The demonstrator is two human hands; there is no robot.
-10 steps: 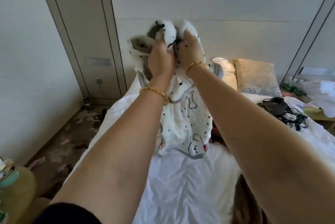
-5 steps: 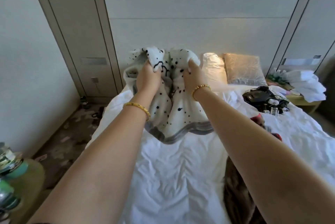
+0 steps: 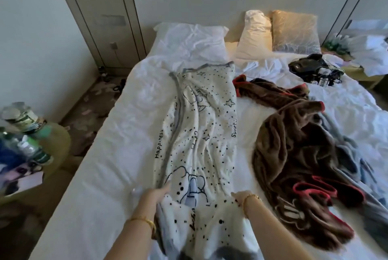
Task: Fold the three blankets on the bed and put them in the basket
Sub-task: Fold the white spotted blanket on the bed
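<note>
My left hand (image 3: 156, 195) and right hand (image 3: 239, 196) each grip the near edge of the white spotted blanket (image 3: 201, 129) (lengthwise on the bed (image 3: 117, 154)), brown blanket (image 3: 294, 154) beside it

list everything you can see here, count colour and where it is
spotted blanket: 1, white with black dots and grey trim, spread lengthwise along the bed's left half
brown blanket: 1, brown with red trim, crumpled right of the spotted one
grey blanket: 1, grey-blue, bunched at the bed's right, partly under the brown one
bed: 1, white sheet, fills the middle
pillows: 3, one white lying flat, one white and one tan propped at the head
black items: a pile, far right of the bed, too small to identify
side table: 1, olive, left edge, blurred clutter on top
left hand: grips the spotted blanket's near left edge
right hand: holds its near right edge
</note>
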